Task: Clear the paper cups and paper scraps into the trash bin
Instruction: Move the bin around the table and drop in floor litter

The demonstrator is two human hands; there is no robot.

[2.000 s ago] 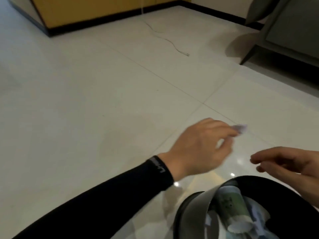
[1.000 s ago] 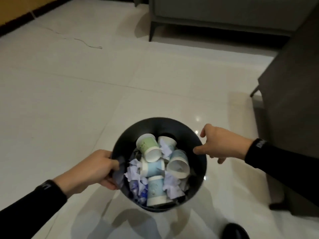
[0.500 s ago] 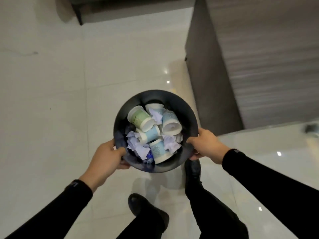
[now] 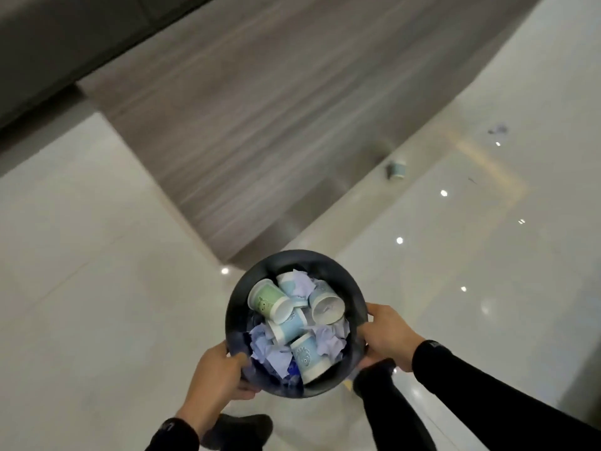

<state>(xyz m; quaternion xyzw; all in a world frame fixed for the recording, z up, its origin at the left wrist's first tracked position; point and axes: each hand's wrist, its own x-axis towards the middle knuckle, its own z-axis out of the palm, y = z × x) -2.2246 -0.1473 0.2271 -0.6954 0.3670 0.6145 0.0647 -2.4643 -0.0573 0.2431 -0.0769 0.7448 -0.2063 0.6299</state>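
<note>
I hold a round black trash bin [image 4: 357, 297] off the floor between both hands. My left hand [image 4: 218, 369] grips its near left rim and my right hand [image 4: 387, 336] grips its right rim. Inside lie several paper cups, among them a green one [image 4: 268, 299], with crumpled bluish paper scraps [image 4: 270, 351] between them. Another blue paper cup [image 4: 396, 169] lies on the floor at the far right beside the table's corner. A small paper scrap [image 4: 498, 129] lies on the floor beyond it.
A low grey wood-grain table [image 4: 260, 109] fills the middle ahead of the bin. A grey sofa [image 4: 65, 37] runs along the upper left. Glossy white floor tiles [image 4: 81, 255] spread left and right. My legs and a dark shoe [image 4: 240, 431] show below the bin.
My left hand dropped a scrap, then both hands took the bin by its rim and lifted it. The view has turned right, bringing the table and the far cup into sight.
</note>
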